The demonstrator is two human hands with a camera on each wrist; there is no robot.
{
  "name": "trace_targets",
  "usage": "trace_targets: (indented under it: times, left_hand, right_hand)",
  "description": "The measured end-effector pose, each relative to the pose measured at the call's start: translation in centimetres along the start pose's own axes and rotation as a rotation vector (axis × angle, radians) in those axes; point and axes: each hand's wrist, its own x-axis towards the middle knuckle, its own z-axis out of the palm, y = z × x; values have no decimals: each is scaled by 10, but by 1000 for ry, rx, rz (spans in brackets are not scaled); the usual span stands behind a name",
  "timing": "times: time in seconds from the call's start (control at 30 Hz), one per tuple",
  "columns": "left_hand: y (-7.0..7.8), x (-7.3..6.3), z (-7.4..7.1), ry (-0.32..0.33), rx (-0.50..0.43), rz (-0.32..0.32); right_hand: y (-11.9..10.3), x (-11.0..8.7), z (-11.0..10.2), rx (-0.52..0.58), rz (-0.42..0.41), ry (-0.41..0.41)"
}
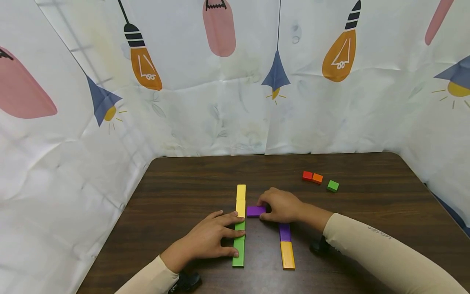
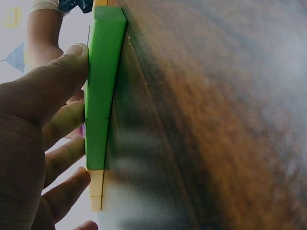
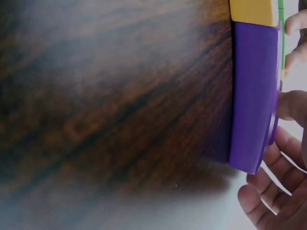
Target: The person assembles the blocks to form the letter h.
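Note:
My left hand [image 1: 211, 237] lies with spread, straight fingers over a column of two green blocks [image 1: 238, 254] and two yellow blocks [image 1: 240, 192]. Its thumb rests on the nearer green block [image 2: 104, 62], and its fingertips touch the column. At the column's right side, a purple block [image 1: 254, 211] lies crosswise. My right hand [image 1: 282, 205] pinches that block's right end between thumb and fingers. Below the right hand, another purple block [image 1: 285, 232] stands in line with an orange-yellow block [image 1: 288, 256]; the hand hides the purple one's far end in the head view.
Toward the back right of the dark wooden table [image 1: 194, 175] lie a red block [image 1: 307, 175], an orange block [image 1: 317, 178] and a small green block [image 1: 333, 186]. A white printed curtain [image 1: 235, 110] surrounds the table's back and sides.

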Motion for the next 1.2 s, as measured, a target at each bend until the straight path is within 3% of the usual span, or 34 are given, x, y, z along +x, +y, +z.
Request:
trace_targets:
  times: [0.7,1.2]
  left_hand:
    - [-2,0,0,-2,-7,7]
    - [-1,0,0,-13,-18,-3]
  right_hand:
    - [2,2,-1,11,23,9]
    - [43,-17,-25,-21,98,128]
